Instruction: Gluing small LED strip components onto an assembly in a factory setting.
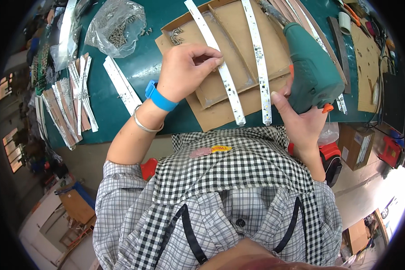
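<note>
Green tabletop (110, 112), upper frame: work apparently midway.
Left hand's (184, 69) fingers pinched closed at a white strip (229, 90), upper centre; right hand (301, 126) gripping a green power driver (315, 67), upper right; whether strips upper left (64, 112) are done, unclear.

A black-and-white checked apron (229, 173) covers a plaid shirt (220, 220).

The top edge is cutting off 2 white strips (258, 54) and the tip of the green drill (314, 67). The drill is hiding several fingers of the right hand (303, 128). The left hand (184, 69) is covering whatever lies between its thumb and finger. Screws (118, 36) inside the plastic bag (132, 13) are appearing too small for counting.
</note>
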A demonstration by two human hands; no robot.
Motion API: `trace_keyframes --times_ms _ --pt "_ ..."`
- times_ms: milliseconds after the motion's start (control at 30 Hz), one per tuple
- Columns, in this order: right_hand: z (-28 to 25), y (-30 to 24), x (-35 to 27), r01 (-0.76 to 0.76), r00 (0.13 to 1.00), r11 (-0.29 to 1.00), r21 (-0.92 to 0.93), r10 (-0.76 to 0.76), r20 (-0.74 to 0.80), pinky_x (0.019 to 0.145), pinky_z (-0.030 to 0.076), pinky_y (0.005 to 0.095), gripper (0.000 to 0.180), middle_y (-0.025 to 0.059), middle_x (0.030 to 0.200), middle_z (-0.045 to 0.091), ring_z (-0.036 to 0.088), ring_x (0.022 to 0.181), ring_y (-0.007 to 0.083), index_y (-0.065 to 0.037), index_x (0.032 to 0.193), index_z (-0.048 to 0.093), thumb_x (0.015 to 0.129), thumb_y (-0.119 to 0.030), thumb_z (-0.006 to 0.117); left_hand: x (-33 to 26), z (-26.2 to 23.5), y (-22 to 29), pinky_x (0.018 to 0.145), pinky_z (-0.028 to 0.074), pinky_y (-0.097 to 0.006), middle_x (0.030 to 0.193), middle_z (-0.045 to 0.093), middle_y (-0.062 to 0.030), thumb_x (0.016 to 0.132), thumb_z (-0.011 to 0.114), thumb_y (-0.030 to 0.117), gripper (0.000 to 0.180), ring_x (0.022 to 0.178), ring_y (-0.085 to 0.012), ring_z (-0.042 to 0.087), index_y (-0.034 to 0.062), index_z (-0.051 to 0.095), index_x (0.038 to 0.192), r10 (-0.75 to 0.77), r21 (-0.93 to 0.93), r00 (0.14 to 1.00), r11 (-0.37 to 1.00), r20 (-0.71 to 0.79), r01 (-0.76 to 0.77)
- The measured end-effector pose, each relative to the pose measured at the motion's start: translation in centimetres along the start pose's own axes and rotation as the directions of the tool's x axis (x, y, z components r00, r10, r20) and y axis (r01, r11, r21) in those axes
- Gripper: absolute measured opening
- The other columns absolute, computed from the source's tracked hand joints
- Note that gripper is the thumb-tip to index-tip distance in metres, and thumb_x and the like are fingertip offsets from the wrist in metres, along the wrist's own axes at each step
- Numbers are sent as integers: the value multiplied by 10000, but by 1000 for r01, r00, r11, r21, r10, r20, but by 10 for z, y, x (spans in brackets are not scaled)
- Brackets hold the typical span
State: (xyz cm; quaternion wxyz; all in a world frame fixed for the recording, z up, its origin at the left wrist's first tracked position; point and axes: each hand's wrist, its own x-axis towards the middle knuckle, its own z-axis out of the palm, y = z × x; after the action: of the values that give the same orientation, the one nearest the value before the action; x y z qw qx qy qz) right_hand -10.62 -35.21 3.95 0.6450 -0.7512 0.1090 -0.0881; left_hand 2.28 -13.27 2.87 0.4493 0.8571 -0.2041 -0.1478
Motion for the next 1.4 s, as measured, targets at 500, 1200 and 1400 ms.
trace_keyframes --times_ms 500,1200,1400 --pt "6 -13 9 4 1000 988 153 -2 -8 637 482 213 170 3 768 643 586 685 64 -5 896 634 785 50 751 -15 -9 25 767 604 -315 958 697 -174 802 744 -54 323 857 -201 699 -87 601 1090 -120 -712 985 680 128 175" --pt "20 -10 18 152 963 973 173 -185 197 799 570 363 708 103 1057 519 589 833 181 38 1369 392 744 218 673 -38 16 45 753 601 -288 921 708 -136 832 721 -44 120 822 -191 711 -81 678 938 67 -573 993 820 97 1" --pt "26 -9 15 75 994 972 222 -90 61 721 502 242 167 7 807 644 619 782 90 -17 930 575 839 63 689 -26 -7 20 714 577 -247 881 722 -111 848 696 -21 97 790 -151 707 -62 697 936 -67 -375 994 922 92 97"
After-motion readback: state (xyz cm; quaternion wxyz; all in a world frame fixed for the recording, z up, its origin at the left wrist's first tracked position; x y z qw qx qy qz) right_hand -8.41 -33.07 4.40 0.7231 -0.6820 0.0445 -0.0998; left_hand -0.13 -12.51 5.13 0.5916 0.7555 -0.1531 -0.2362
